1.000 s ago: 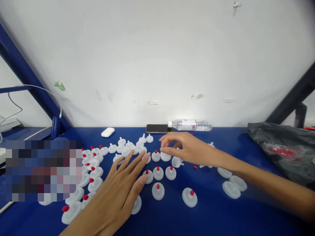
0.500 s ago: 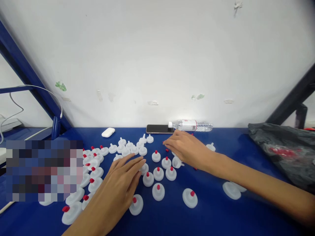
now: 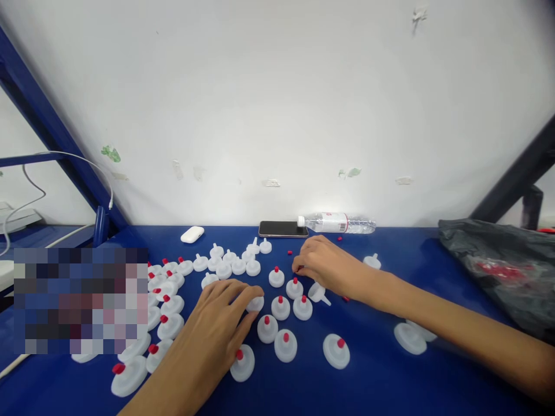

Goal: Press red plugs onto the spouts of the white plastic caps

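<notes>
My left hand [image 3: 228, 312] curls its thumb and fingers around a white nozzle cap [image 3: 256, 304], partly hidden behind them. Farther right, the fingers of my right hand [image 3: 323, 263] are pinched together low over the table, at the spot where a small red cap lay; that cap is now hidden by the fingertips. Another small red cap [image 3: 289, 252] lies just beyond them. Between my hands stand several nozzle caps with red tips [image 3: 280, 308]. A bare nozzle cap [image 3: 318, 292] lies on its side below my right hand.
Bare nozzle caps [image 3: 223, 268] cluster behind my left hand, with red-tipped ones [image 3: 171, 325] to its left. A phone [image 3: 281, 229], a plastic bottle [image 3: 338, 222] and a white case [image 3: 192, 234] lie along the wall. A dark plastic bag [image 3: 498, 271] is at the right.
My left hand has closed around a white nozzle cap. My right fingertips have come down over a small red cap, and two red-tipped nozzle caps near my left hand have shifted slightly right.
</notes>
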{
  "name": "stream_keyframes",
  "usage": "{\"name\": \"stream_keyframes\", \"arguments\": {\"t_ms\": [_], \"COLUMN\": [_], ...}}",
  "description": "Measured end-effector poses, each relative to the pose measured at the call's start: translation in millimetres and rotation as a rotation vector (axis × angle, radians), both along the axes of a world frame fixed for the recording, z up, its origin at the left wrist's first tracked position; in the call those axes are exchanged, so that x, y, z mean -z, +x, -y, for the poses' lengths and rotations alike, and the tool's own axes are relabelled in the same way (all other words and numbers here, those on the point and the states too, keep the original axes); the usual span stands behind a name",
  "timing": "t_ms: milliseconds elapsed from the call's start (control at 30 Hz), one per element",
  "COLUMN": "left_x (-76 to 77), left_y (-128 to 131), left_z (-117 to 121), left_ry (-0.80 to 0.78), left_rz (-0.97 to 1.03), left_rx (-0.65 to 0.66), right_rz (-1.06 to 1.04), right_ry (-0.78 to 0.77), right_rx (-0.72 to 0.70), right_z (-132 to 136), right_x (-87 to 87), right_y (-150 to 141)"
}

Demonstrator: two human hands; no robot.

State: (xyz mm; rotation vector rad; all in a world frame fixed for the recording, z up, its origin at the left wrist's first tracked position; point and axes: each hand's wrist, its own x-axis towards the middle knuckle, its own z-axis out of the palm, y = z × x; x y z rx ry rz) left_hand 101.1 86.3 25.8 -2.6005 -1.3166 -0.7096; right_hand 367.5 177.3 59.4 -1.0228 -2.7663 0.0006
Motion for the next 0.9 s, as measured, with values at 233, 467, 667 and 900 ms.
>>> {"name": "stream_keyframes", "arguments": {"t_ms": [233, 467, 667, 900], "left_x": [1.8, -6.5, -14.0, -22.6], "left_y": [2.8, 2.4, 6.6, 8.3], "left_z": [-0.1, 0.9, 4.5, 15.3], "left_ry": [0.115, 0.125, 0.191, 0.154], "left_rz": [0.048, 0.034, 0.040, 0.195], "left_rx": [-0.095, -0.070, 0.044, 0.024], "right_rz": [-0.127, -0.534, -0.684, -0.775], "right_ry": [-0.013, -0.343, -0.422, -0.416], "right_rx": [-0.019, -0.003, -0.020, -0.063], "right_z": [1.9, 30.3, 53.7, 62.1], "right_x": [-4.6, -36.0, -34.9, -32.0], "right_y": [3.8, -7.8, -22.4, -26.9]}}
